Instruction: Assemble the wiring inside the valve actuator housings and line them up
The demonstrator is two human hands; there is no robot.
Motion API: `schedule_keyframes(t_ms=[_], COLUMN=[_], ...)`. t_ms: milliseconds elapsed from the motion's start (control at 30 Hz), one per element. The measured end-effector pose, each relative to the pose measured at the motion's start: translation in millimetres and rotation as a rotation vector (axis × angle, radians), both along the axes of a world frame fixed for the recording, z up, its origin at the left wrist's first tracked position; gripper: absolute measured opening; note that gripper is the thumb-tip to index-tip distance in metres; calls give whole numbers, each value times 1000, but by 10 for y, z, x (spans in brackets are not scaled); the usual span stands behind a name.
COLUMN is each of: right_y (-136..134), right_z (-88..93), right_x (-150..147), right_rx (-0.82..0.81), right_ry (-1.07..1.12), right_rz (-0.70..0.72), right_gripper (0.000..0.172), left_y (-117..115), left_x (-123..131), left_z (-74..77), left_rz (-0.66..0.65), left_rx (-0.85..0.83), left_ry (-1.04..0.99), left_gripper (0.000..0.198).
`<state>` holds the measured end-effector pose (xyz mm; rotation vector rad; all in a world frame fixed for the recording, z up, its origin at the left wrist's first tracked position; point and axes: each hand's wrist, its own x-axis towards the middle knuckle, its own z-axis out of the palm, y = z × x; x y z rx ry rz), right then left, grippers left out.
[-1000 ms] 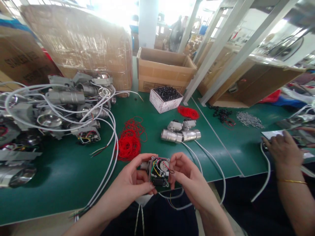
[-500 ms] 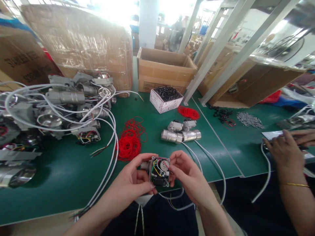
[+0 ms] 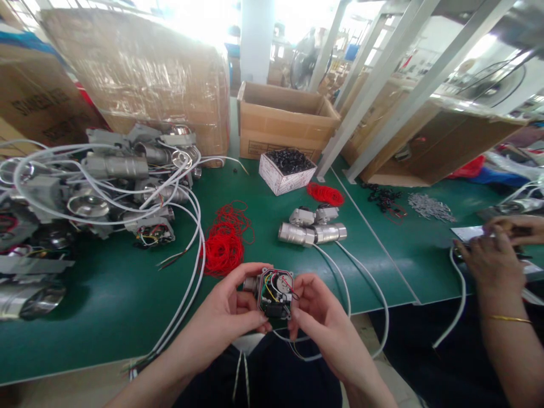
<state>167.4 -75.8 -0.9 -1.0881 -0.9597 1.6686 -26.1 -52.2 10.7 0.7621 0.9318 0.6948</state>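
From left to right: metal valve units (image 3: 117, 167) with white cables, heaped on the green worktop (image 3: 123, 306); tangled red rings (image 3: 223, 252); left hand (image 3: 232, 311), gripping an open housing (image 3: 275, 294) with exposed wiring at the worktop's near edge; right hand (image 3: 321, 311), thumb and fingers holding the housing's right side; co-worker's hand (image 3: 493, 263).

The square grey open housing (image 3: 275, 294) looks matt; the paired silvery cylindrical fittings (image 3: 296, 234) are shiny metal. Glossy, wrinkled clear plastic (image 3: 170, 96) covers the large brown cardboard carton (image 3: 136, 68); the flat green tabletop (image 3: 266, 238) looks smooth.
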Motion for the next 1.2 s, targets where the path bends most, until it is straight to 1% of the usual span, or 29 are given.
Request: schedule_keyframes(t_ms=[233,500,700,867,1000,1200], right_y=[-55,-64,-86,-63,-50,-61], right_z=[0,-31,-47,11,40,-47], right_x=[-72,-185,-189,-193,-198,-171], right_rx=[-46,-77,-85,-118,-103,-55], right_ry=[29,102,106,112,83,71], right_rz=[-31,-154,-167,-167,-171,-180], right_gripper=[30,36,36,36,34,32], left_y=[0,-17,-17,2,3,-6], left_x=[6,26,25,27,30,28], left_z=[22,12,7,20,43,54], left_rz=[12,40,45,35,34,30], left_rx=[4,-1,9,-9,-9,-13], left_ry=[14,-5,6,-11,-8,-10], left_gripper=[75,71,72,75,71,70])
